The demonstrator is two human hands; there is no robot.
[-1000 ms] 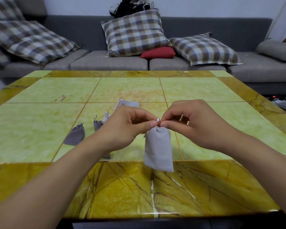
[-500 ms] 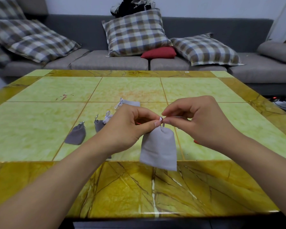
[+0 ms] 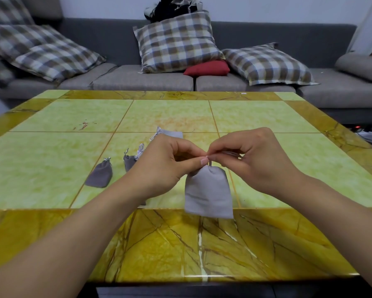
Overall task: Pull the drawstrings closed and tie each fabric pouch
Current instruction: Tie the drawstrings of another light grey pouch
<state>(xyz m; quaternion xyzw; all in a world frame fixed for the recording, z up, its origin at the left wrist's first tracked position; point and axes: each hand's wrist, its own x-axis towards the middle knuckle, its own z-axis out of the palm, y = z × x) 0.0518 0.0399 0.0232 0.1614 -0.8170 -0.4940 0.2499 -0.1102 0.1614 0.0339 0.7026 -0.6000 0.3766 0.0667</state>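
While a light grey pouch (image 3: pixel 208 190) hangs from its gathered mouth above the near edge of the table (image 3: pixel 51 186), a person's two hands meet just over it, fingertips touching. The left hand (image 3: pixel 165 166) has its fingers curled in, thumb and forefinger pinched tight at the pouch's neck, where a short loop of drawstring (image 3: pixel 211 162) shows just below the thumbnail. The right hand (image 3: pixel 260 162) mirrors it from the other side, fingers bent and thumb pressed to forefinger on the same string; how the cord runs inside that pinch cannot be made out. The pouch's body drops straight down below both hands, its lower hem over the table's amber border.

Beyond the left hand, on the pale green tiles, lie other pouches. A dark grey pouch (image 3: pixel 100 175) sits well out to the left of that hand, its neck cinched. A second dark pouch (image 3: pixel 129 162), topped with a white cord, rests just beside the left hand's knuckles and is partly hidden by the hand. A pale grey pouch (image 3: pixel 170 133) lies flat just beyond the left hand, its white string trailing leftward. Farther off, plaid cushions (image 3: pixel 176 41) and a red cushion (image 3: pixel 206 68) rest on a grey sofa (image 3: pixel 142 80).
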